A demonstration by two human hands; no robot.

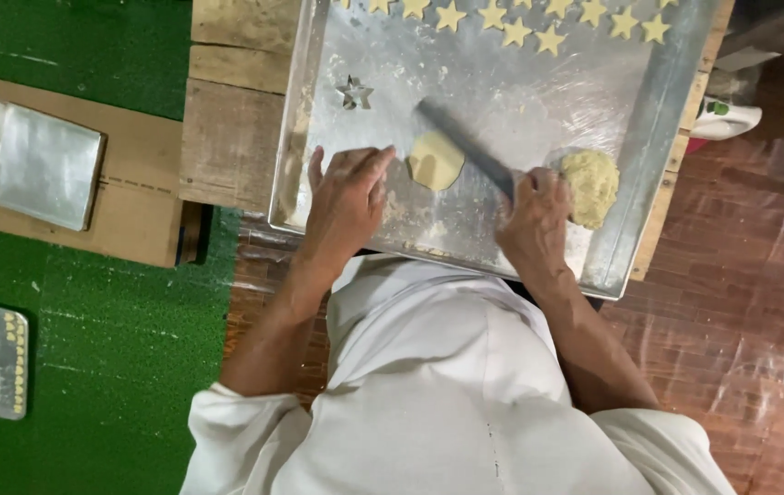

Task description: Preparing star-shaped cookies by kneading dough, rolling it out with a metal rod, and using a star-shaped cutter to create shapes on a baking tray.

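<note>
Flattening step: right hand [532, 213] clamped on the dark rolling stick [465, 149] over the dough disc [436, 160], mid-tray [502, 101]. Left hand [348, 197] lay open, flat beside it. Star cutter [354, 93] probably needed next.

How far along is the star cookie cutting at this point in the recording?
Done: a batch of star cutouts lies along the tray's far edge. In hand: the right hand holds a dark blade over a small flattened dough disc, the left hand resting beside it. Left: the crumbly dough lump is unrolled, and the star cutter sits idle.
</note>
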